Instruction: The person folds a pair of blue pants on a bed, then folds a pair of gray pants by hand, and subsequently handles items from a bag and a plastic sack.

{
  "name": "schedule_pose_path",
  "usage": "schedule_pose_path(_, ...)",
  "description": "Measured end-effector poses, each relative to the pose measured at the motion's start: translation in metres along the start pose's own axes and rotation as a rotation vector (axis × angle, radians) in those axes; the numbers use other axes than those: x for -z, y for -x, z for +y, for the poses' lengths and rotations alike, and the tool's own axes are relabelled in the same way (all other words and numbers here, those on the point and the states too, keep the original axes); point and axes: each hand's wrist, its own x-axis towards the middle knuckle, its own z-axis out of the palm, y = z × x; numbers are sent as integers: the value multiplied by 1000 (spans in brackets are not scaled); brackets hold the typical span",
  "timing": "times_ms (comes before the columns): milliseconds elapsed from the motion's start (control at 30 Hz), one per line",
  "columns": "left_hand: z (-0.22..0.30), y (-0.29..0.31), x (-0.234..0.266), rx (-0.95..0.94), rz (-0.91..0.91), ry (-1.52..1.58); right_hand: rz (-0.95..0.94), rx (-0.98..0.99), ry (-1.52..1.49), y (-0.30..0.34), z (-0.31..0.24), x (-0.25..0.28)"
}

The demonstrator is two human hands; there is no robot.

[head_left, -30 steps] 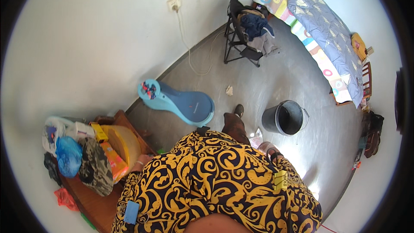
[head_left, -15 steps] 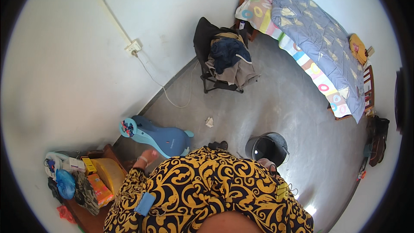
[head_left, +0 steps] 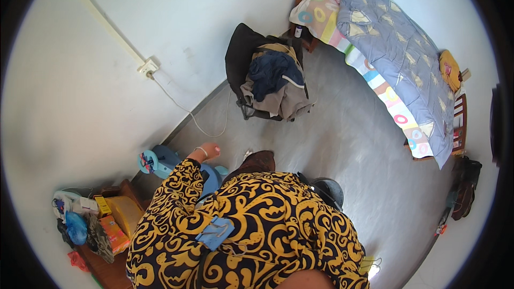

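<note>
My left hand [head_left: 210, 151] hangs in the air beyond the blue ride-on toy [head_left: 169, 159], with a pale band at its wrist. Its fingers look curled in, and nothing shows in them. The sleeve and forearm cover part of the toy. My right hand is hidden behind the black-and-yellow patterned clothing. Just past that side of my body a black bucket [head_left: 327, 190] stands on the floor, partly covered by the clothing. My leg in dark brown cloth [head_left: 258, 162] reaches forward between the toy and the bucket.
A black folding chair [head_left: 239, 53] ahead carries a heap of clothes [head_left: 274, 77]. From a wall socket [head_left: 148, 67] a white cable [head_left: 184, 109] runs down to the floor. The bed [head_left: 383, 53] stands far right. Bags and boxes crowd a brown surface [head_left: 99, 265] at left.
My left hand has risen forward and right, past the toy. My leg has come forward, and my right hand has gone out of sight. The clothing now covers more of the bucket.
</note>
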Motion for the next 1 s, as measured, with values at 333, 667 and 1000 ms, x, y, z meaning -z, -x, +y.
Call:
schedule_pose_path(333,72,-214,59,-49,273,537,-11,-19,8,-47,-113,52)
schedule_pose_path(667,127,-314,133,228,386,118,237,49,-451,-62,-233,139)
schedule_pose_path(1000,102,-358,117,163,312,-147,-31,-236,74,-58,-296,175)
